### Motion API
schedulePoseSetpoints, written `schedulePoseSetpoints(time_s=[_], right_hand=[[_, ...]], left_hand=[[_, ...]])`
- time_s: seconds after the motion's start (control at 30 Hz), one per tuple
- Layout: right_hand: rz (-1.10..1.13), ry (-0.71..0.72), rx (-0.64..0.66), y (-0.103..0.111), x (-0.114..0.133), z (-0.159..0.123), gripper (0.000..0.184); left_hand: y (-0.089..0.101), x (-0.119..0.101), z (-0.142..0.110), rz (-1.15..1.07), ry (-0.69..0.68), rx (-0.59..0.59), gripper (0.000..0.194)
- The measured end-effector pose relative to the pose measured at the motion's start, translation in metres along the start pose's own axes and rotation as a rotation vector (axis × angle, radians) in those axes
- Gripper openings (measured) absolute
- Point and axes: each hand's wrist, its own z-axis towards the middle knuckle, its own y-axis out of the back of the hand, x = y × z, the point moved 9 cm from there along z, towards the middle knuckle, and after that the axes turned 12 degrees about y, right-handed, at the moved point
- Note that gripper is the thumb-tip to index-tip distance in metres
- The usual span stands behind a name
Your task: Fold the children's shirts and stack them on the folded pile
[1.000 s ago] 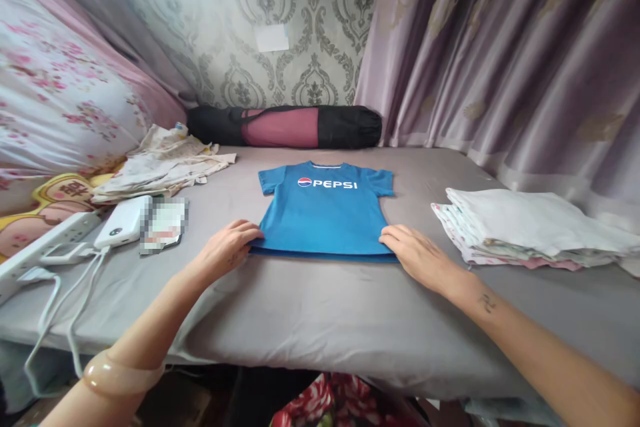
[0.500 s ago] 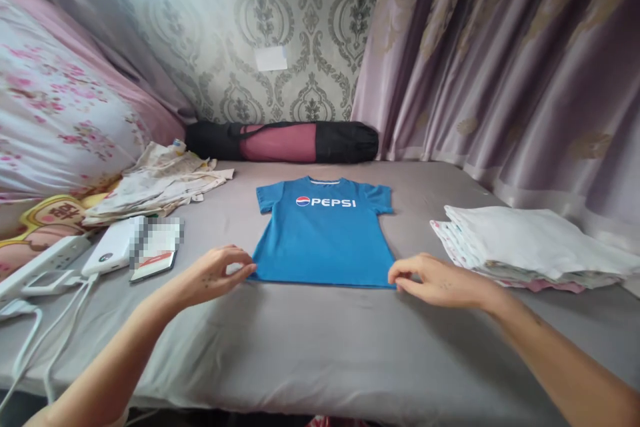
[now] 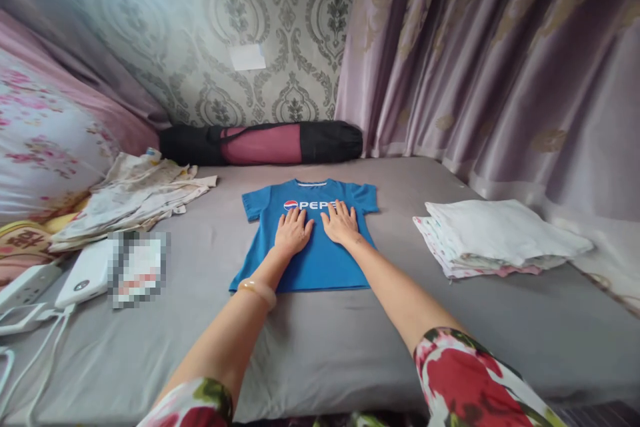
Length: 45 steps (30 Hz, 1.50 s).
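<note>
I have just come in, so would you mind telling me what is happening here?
A person has both hands, the left hand and the right hand, spread flat on a blue T-shirt, with the fingers reaching its chest print. The shirt lies face up on the grey sheet, both sleeves out to the sides. A stack of folded cloths sits to the right, and a looser pile of pale cloth lies to the left.
</note>
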Motion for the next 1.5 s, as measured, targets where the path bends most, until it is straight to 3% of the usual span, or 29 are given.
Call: schedulePoseSetpoints(time_s=[0.13,0.4,0.77,1.03,1.2,1.3,1.4,1.5], right_hand=[[-0.013,0.012,0.008,0.001,-0.006,-0.010,0.062],[-0.084,0.095,0.055,0.010,-0.020,-0.055,0.061],[-0.066,0.327,0.103,0.030,-0.048,-0.152,0.054],[-0.018,0.339,0.042,0.046,-0.052,-0.196,0.048],[0.044,0.303,0.011,0.050,-0.057,-0.210,0.044],[0.101,0.269,0.030,0.058,-0.062,-0.212,0.041],[0.154,0.216,0.088,0.070,-0.065,-0.200,0.036],[0.168,0.241,0.095,0.077,-0.056,-0.174,0.039]], left_hand=[[-0.002,0.022,-0.005,0.029,0.023,-0.007,0.057],[0.015,0.071,-0.034,0.084,0.019,-0.030,0.058],[0.020,0.123,-0.076,0.105,-0.013,0.173,0.061],[0.034,0.154,-0.136,0.096,-0.020,0.057,0.051],[0.046,0.163,-0.164,-0.002,0.010,-0.057,0.048],[0.062,0.160,-0.168,-0.117,-0.014,-0.099,0.045],[0.078,0.152,-0.154,-0.189,0.012,-0.087,0.043],[0.084,0.133,-0.124,-0.199,0.024,-0.079,0.044]])
